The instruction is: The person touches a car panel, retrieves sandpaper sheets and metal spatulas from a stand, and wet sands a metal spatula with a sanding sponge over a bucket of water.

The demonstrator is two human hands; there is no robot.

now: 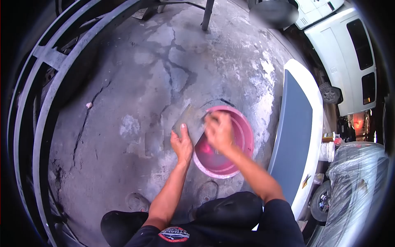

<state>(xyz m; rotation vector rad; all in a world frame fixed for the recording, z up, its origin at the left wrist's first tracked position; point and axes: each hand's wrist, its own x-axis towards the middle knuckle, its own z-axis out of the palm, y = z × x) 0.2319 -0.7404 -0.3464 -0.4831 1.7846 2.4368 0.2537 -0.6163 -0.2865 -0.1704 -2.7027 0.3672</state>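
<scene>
My left hand (182,142) grips a thin, flat, greyish sheet (190,121) by its near left edge, thumb laid on top. The sheet is tilted and overlaps the left rim of a round pink basin (246,123). Curled and blurred by motion, my right hand (220,131) is over the basin, close to the sheet's right edge. Something dark shows by its fingertips, but I cannot make out what it is. Cloudy liquid and a bright pink spot are visible inside the basin, which stands on the floor.
Cracked concrete floor (123,90) lies around me. A metal frame (61,70) curves along the left. To the right stands a white-edged panel with a blue-grey face (293,127). Beyond it are a white bucket (327,151), a plastic-covered car (354,189) and a white van (339,49).
</scene>
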